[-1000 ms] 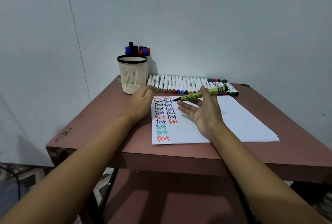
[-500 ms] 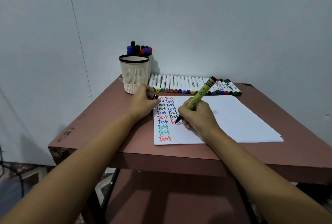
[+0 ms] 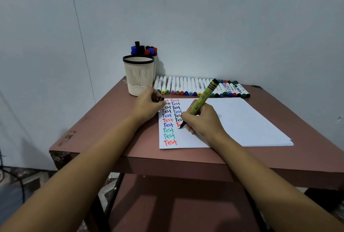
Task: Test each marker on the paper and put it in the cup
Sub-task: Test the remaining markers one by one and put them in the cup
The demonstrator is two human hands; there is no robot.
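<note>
On the paper (image 3: 242, 120), right hand (image 3: 202, 120) around the green marker (image 3: 204, 95), left hand (image 3: 147, 107) around a black cap (image 3: 161, 99) (marker row (image 3: 186, 87) behind).

Two bare arms of one person, left forearm (image 3: 83, 166) and right forearm (image 3: 260, 172) long, slim and smooth, each narrowing towards the wrist, bare left hand (image 3: 149, 105), bare right hand (image 3: 202, 120), knuckles softly rounded

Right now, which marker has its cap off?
The yellow-green marker in the right hand: bare black tip on the paper, cap in the left hand. The row behind is capped.
</note>
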